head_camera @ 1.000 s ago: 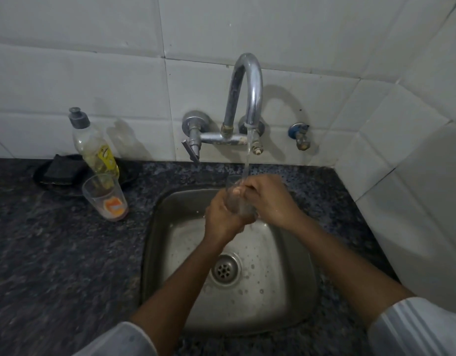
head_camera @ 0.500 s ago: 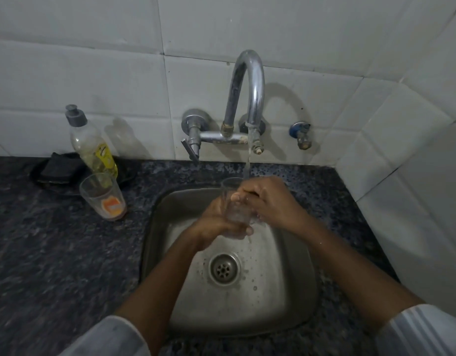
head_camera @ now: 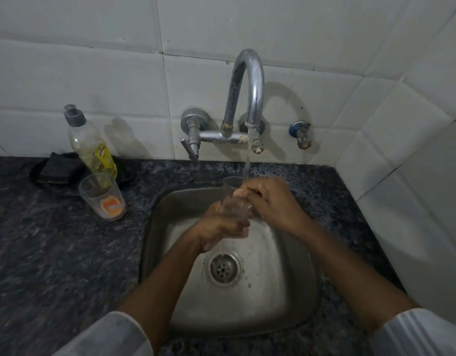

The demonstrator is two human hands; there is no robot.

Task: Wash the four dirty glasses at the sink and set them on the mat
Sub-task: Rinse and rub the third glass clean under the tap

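A clear glass (head_camera: pixel 234 201) is held upright over the steel sink (head_camera: pixel 293 291), under the stream running from the chrome tap (head_camera: pixel 250 86). My left hand (head_camera: pixel 219 227) wraps around its lower part. My right hand (head_camera: pixel 270 201) grips the upper part, fingers at the rim. A second glass with an orange label (head_camera: pixel 103 196) stands on the dark stone counter to the left of the sink. No mat is in view.
A soap bottle with a yellow label (head_camera: pixel 90 142) stands behind the labelled glass, beside a dark sponge on a black dish (head_camera: pixel 57 169). White tiled walls close the back and right side. A small valve (head_camera: pixel 301 134) sticks out right of the tap.
My left hand has slid lower on the glass, so more of the glass shows under the water. My right hand stays at the rim.
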